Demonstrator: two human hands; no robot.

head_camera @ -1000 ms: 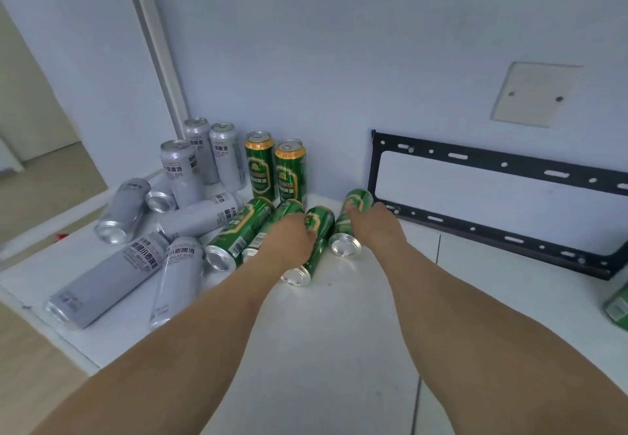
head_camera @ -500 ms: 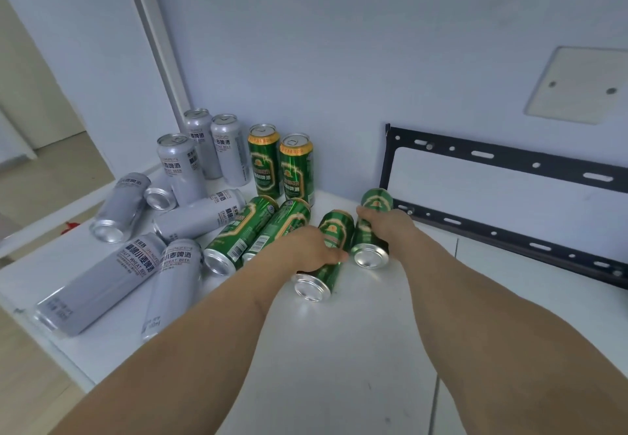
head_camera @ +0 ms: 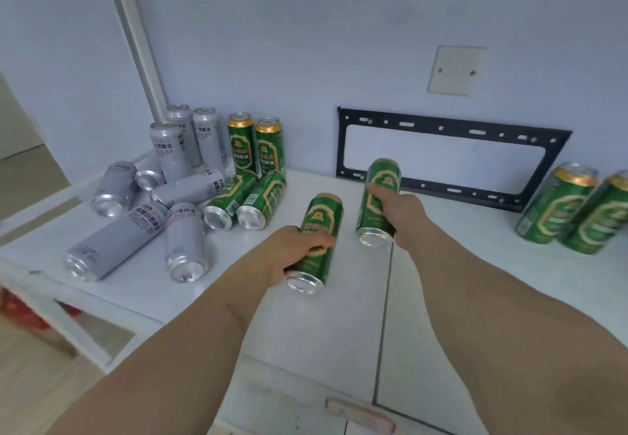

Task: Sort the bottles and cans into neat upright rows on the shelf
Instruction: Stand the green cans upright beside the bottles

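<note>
Left hand [head_camera: 291, 250]: fingers curled round a green beer can [head_camera: 317, 230], base toward the camera, at centre.
Right hand [head_camera: 396, 212]: grips a second green can [head_camera: 380, 193], at 1 o'clock of the first.
White shelf [head_camera: 339, 332]: under both cans; silver cans [head_camera: 173, 162] at 10 o'clock.

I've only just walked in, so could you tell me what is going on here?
A person is sorting beer cans on a white shelf. The left hand grips one green can, the right hand another. Five cans stand upright by the wall; others lie tipped over.
</note>
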